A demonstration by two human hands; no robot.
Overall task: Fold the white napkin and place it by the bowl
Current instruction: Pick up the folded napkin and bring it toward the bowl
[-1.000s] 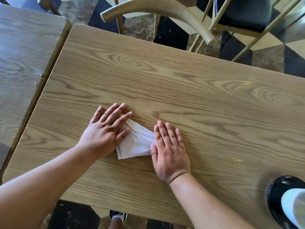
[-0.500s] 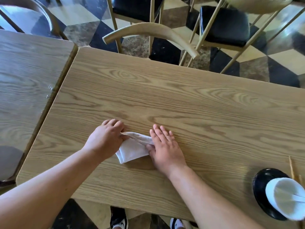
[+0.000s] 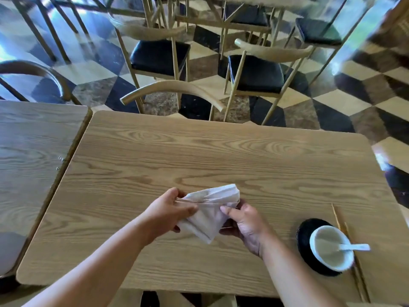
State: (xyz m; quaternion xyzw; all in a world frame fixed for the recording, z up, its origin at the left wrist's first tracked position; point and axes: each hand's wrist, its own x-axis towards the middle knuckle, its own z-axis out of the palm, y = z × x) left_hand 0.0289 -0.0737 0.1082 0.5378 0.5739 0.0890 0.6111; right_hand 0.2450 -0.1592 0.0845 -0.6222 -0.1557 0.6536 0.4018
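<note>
Both hands pinch the folded napkin (image 3: 210, 209) above the tabletop (image 3: 221, 151), left hand (image 3: 168, 209) and right hand (image 3: 245, 222) at opposite ends; the bowl (image 3: 330, 248) lies to the right, nearer the right hand.

White napkin (image 3: 210, 209), white bowl (image 3: 331, 249) on black saucer (image 3: 306, 244), wood-grain table (image 3: 221, 156), checkered floor (image 3: 354, 96)

Two hands (image 3: 170, 209) (image 3: 245, 224), one napkin (image 3: 210, 209), one bowl (image 3: 330, 248), one spoon (image 3: 354, 247), two tables (image 3: 221, 156) (image 3: 33, 140).
</note>
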